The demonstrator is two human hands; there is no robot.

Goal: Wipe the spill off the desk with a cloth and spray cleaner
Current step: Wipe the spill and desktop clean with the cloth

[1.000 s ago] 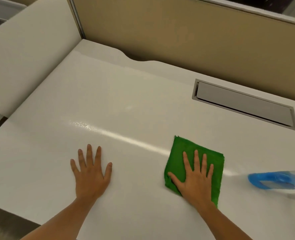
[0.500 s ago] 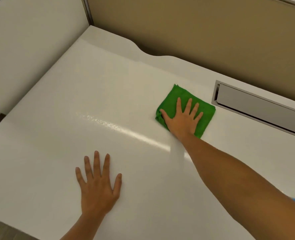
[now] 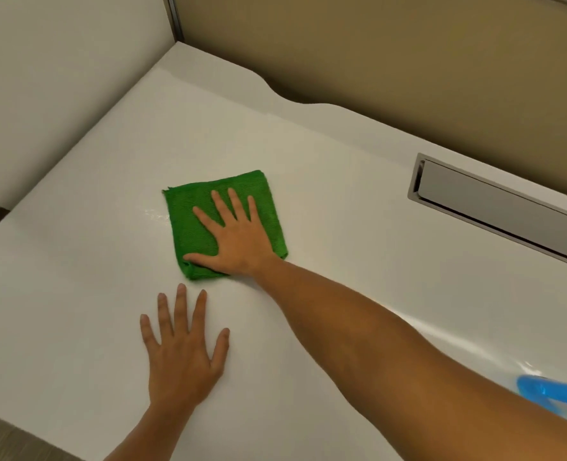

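**A:** Why is your right hand (image 3: 239, 237) flat on the green cloth (image 3: 192, 214)?

**B:** You spread your fingers wide and press down, so the whole folded cloth rubs the desk (image 3: 342, 194). You are not pinching it. It just lies under your palm, near the middle of the desk.

**A:** And your left hand (image 3: 182, 357)?

**B:** It rests flat on the desk, fingers apart, holding nothing. I think it keeps you steady while you lean and reach.

**A:** Where is the wet part?

**B:** A small shiny patch (image 3: 154, 214) sits just beside the cloth's left edge. Your next push should probably go that way.

**A:** Is anything in the way?

**B:** Not really. The blue spray bottle (image 3: 554, 392) is well apart, behind your right arm. The gray slot cover (image 3: 495, 202) is off to the right. The side wall (image 3: 59, 78) is where a wipe to the left would have to stop.
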